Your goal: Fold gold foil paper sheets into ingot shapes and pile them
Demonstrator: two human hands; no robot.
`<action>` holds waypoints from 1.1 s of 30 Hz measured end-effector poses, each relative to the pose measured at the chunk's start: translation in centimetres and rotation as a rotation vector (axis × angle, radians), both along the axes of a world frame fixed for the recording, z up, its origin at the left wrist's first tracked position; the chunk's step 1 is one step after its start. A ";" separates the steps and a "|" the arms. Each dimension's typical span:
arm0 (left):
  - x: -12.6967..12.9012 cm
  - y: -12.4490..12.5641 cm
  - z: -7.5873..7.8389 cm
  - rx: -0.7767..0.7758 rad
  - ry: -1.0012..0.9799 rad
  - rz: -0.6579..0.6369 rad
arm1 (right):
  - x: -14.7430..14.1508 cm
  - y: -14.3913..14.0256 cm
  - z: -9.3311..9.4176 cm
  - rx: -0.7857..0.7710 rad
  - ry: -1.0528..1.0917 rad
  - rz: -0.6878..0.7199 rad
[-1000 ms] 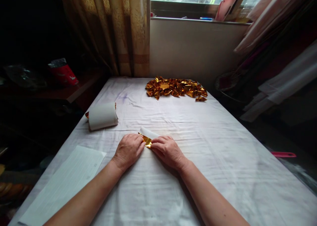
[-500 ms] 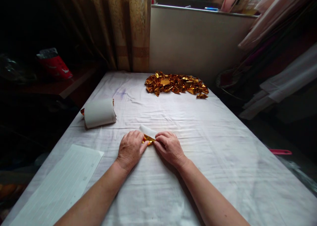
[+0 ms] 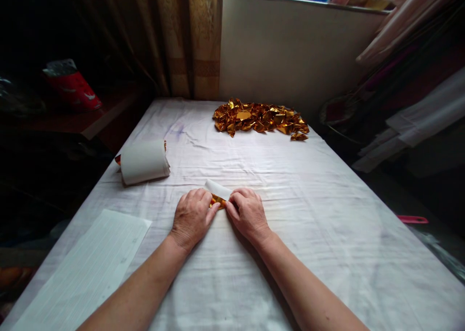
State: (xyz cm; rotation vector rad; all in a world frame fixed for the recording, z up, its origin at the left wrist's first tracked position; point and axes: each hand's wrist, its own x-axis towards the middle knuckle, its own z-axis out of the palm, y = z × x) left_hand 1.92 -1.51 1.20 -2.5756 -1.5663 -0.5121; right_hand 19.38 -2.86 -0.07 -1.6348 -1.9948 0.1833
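Observation:
A small sheet of gold foil paper [image 3: 218,202] with a white back lies partly folded between my hands, its white flap pointing away from me. My left hand [image 3: 192,217] has its fingers closed on the left end, thumb along the near edge. At the right end, my right hand [image 3: 249,212] pinches the paper between thumb and fingers. Beyond them, a heap of folded gold foil pieces [image 3: 259,118] lies at the far edge of the table. To the left rests a curled stack of the same paper [image 3: 143,162], white side out, gold showing at its ends.
A pale lined sheet [image 3: 85,268] lies flat at the left of the white-clothed table [image 3: 308,200]. A red container [image 3: 74,89] stands on a brown surface to the left. Clothes [image 3: 417,113] hang at the right, near a pink handle [image 3: 413,219]. Curtain [image 3: 203,45] and wall stand behind.
The camera view has tilted down slightly. My hands stay on the foil paper; the right thumb and fingers have shifted a little at its right end.

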 end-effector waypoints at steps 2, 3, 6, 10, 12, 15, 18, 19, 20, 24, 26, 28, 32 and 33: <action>0.0 0.0 0.0 -0.006 -0.008 0.000 | -0.1 0.0 0.0 -0.005 -0.017 -0.006; 0.1 0.0 0.0 -0.008 -0.009 0.000 | -0.2 0.0 0.0 -0.009 -0.025 -0.010; 0.1 -0.1 0.0 -0.014 -0.013 0.005 | -0.3 0.0 0.0 -0.019 -0.051 -0.029; 0.3 -0.1 0.1 -0.012 -0.026 0.011 | -0.5 0.0 -0.1 -0.015 -0.074 -0.052; 0.3 -0.1 0.1 -0.006 -0.022 0.012 | -0.6 0.0 -0.1 -0.015 -0.086 -0.061; 0.4 -0.1 0.1 -0.001 -0.009 0.014 | -0.6 0.0 -0.1 -0.020 -0.101 -0.071; 0.5 -0.1 0.2 -0.005 -0.012 0.017 | -0.7 0.0 -0.1 -0.018 -0.103 -0.075; 0.5 -0.1 0.2 -0.008 -0.016 0.016 | -0.7 0.0 -0.1 -0.014 -0.100 -0.077; 0.5 -0.1 0.2 -0.011 -0.020 0.017 | -0.7 0.0 -0.1 -0.010 -0.096 -0.079; 0.5 -0.1 0.1 -0.019 -0.019 0.025 | -0.7 -0.1 -0.1 -0.011 -0.079 -0.080; 0.6 -0.1 0.1 -0.024 -0.014 0.034 | -0.7 -0.1 -0.1 -0.009 -0.067 -0.078; 0.6 -0.2 0.1 -0.025 -0.012 0.041 | -0.7 -0.1 0.0 -0.008 -0.053 -0.078; 0.6 -0.2 0.2 -0.014 -0.010 0.043 | -0.8 -0.2 0.2 -0.026 -0.036 -0.076; 0.6 -0.2 0.2 -0.014 -0.009 0.044 | -0.8 -0.2 0.3 -0.032 -0.033 -0.077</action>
